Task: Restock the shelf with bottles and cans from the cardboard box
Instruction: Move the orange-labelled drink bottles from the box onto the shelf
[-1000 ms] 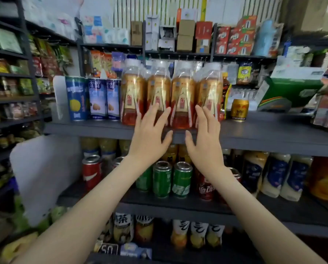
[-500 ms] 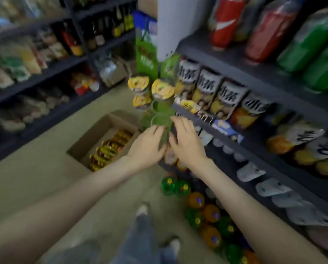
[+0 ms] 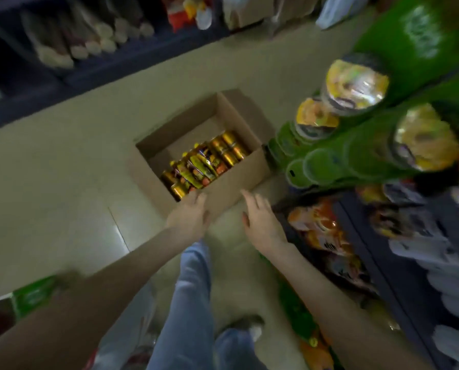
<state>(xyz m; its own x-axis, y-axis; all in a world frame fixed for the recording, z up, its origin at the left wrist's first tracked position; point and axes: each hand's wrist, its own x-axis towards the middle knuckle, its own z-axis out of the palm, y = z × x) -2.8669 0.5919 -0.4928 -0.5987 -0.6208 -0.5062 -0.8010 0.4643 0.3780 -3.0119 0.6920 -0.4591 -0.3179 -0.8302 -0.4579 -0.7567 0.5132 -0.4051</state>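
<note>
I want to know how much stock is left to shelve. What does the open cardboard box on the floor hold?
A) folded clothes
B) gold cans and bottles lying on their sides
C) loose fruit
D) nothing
B: inside the cardboard box, gold cans and bottles lie packed against one wall.

Open cardboard box of bottles and cans on floor, both hands outstretched above its near edge
</note>
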